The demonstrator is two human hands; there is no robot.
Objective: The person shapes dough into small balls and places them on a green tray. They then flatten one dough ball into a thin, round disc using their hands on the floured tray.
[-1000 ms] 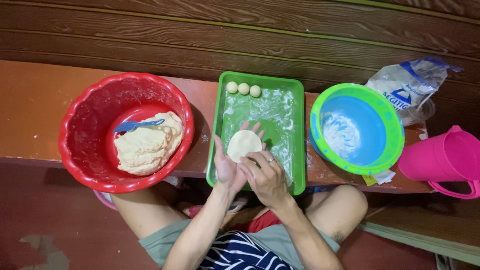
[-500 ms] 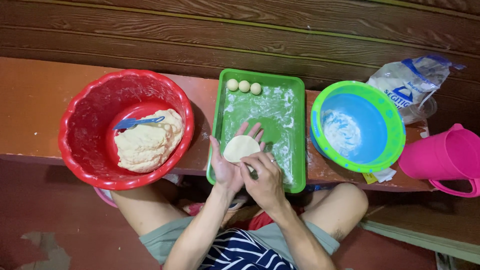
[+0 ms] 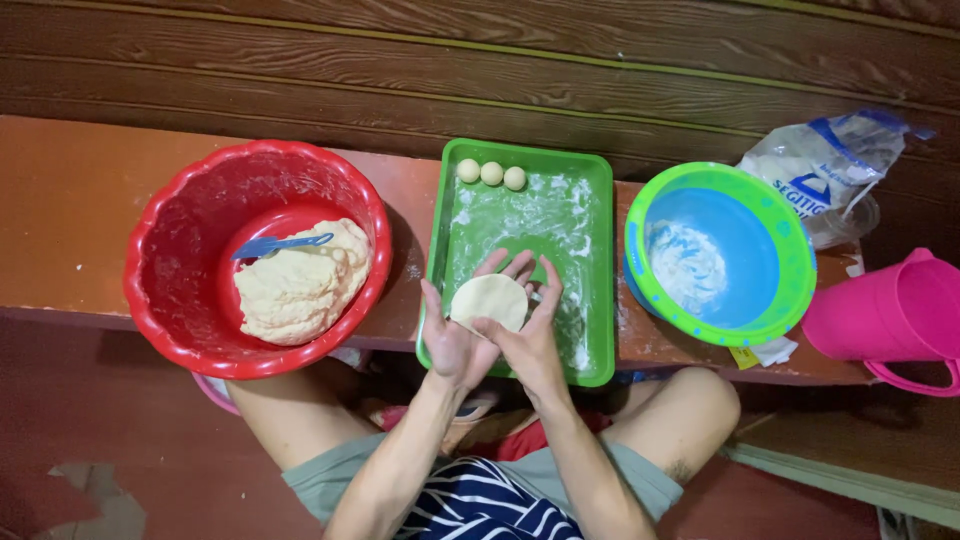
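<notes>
We keep the flat dough disc [image 3: 489, 301] above the floured green tray [image 3: 596, 262], so flour falls there. Our left hand [image 3: 455, 335] cups it from below, fingers half spread; our right hand [image 3: 530, 335] pinches its edge, thumb on top, fingers curled

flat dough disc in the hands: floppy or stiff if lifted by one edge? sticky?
Probably floppy: the dough disc is thin and lies across the left hand, with the right hand at its edge. Likely only mildly sticky, since the green tray below is flour-dusted. Looks light and easily torn.
</notes>
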